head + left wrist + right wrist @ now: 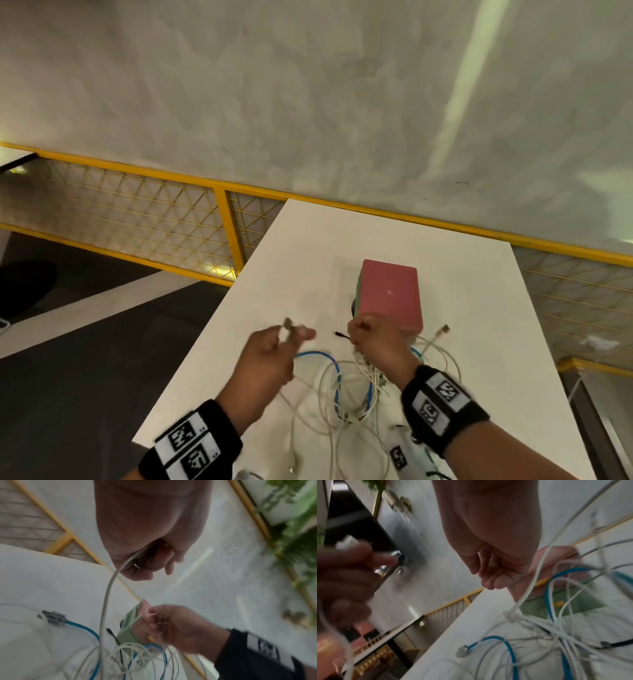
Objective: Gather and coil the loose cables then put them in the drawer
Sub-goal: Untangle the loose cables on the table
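Note:
A tangle of white cables point(346, 394) and a blue cable point(337, 377) lies on the white table point(479, 308). My left hand point(294, 334) is raised above the table and pinches a white cable's metal plug point(288, 324); its cable point(105, 601) hangs down to the pile. My right hand point(363, 337) is a fist just in front of the pink-topped, green-sided drawer box point(388, 294), gripping strands lifted from the tangle. A black cable tip point(339, 334) sticks out beside it. The blue cable's metal connector point(54, 617) rests on the table.
A yellow-framed mesh railing point(226, 226) runs behind the table and along its left. The table's left edge drops to a dark floor point(68, 377). A loose USB plug point(444, 329) lies right of the box. Green plants point(295, 534) show in the left wrist view.

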The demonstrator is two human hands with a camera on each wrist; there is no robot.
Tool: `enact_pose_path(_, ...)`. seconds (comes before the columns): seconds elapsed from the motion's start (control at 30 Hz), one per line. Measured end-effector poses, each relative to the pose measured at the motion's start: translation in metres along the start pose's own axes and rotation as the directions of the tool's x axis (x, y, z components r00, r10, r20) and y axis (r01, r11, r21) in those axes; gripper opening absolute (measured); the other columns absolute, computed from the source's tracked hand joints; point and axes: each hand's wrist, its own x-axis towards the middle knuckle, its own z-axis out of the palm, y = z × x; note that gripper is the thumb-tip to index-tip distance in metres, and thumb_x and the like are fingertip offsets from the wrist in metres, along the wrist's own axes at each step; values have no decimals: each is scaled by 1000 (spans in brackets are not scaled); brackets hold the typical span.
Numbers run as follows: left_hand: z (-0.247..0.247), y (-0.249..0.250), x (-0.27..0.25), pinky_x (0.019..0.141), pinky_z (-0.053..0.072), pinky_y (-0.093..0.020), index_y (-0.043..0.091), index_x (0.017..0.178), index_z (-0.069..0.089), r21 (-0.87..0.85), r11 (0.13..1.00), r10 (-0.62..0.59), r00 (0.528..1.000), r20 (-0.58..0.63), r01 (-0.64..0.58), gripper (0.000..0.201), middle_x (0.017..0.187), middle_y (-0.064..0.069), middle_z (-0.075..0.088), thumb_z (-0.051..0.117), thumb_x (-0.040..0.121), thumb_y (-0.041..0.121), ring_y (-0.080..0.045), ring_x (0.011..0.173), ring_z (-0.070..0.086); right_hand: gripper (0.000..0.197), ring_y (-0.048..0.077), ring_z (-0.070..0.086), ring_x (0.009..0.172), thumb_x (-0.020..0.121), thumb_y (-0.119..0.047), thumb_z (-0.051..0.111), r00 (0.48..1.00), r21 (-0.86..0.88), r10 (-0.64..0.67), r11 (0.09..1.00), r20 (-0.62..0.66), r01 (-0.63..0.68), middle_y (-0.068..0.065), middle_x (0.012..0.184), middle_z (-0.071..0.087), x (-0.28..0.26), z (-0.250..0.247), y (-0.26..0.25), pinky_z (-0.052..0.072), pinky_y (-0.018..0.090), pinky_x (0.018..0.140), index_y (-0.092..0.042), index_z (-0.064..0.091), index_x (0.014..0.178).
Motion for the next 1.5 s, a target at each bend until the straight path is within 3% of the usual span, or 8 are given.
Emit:
enact_pose_path(0.27,-35,23,17,66,57,-42,1,94,78,-430,887,-156,985,66,170,78,82,-23,71,28,85,61,-30,80,69,40,24,57,114,95,-32,34,990,-584,27,810,141,61,10,123,60,57,79,55,42,29,94,-8,59,114)
enact_pose_path(0.43,-42,23,33,68,58,-45,1,104,75,-527,815,-222,970,102,242,72,107,-23,73,28,98,55,-32,98,71,22,26,55,118,90,-26,45,990,-747,55,662,127,59,0,121,59,64,96,65,44,40,93,-23,61,105)
enact_pose_path(0.6,-34,17,53,73,58,-43,5,111,72,-471,827,-307,948,82,308,51,103,-15,74,42,101,45,-28,95,71,16,18,64,70,78,-25,71,998,-215,68,974,4,-66,1,71,66,59,66,36,50,32,66,-14,62,70)
enact_pose_path(0.73,-14,18,62,78,57,-45,4,117,68,-445,814,-332,927,173,374,54,105,-14,74,43,100,49,-28,96,71,23,5,51,54,79,-13,77,982,165,-60,982,-181,91,-4,58,55,28,16,-3,43,24,56,-12,57,67)
enact_pose_path(1.0,46,64,56,94,43,-38,11,127,63,-244,897,-222,853,473,369,67,116,-5,70,31,97,62,-18,115,63,17,15,55,58,80,-8,76,909,148,-314,920,-273,362,15,70,59,-51,-43,-58,47,26,56,-16,63,73)
enact_pose_path(1.27,77,90,38,89,52,-34,4,125,65,-341,887,-90,840,535,312,68,117,-14,70,37,94,57,-26,104,65,30,-3,58,81,78,0,70,748,-69,-634,770,-198,635,-27,91,61,-89,-59,-59,39,5,67,-30,64,78)
enact_pose_path(1.4,79,94,31,85,54,-33,5,116,70,-395,873,-43,853,520,285,56,114,-13,72,33,103,45,-23,100,68,16,4,62,79,82,-4,70,805,-42,-534,839,-259,543,-12,89,64,-89,-60,-51,43,9,65,-20,69,83)
enact_pose_path(1.5,76,96,34,81,52,-27,7,119,67,-410,883,-19,892,452,227,59,117,-12,71,27,104,46,-19,103,69,20,13,62,67,88,-30,65,935,187,-156,956,-320,224,-4,72,67,-92,-59,-36,49,25,61,-19,65,71)
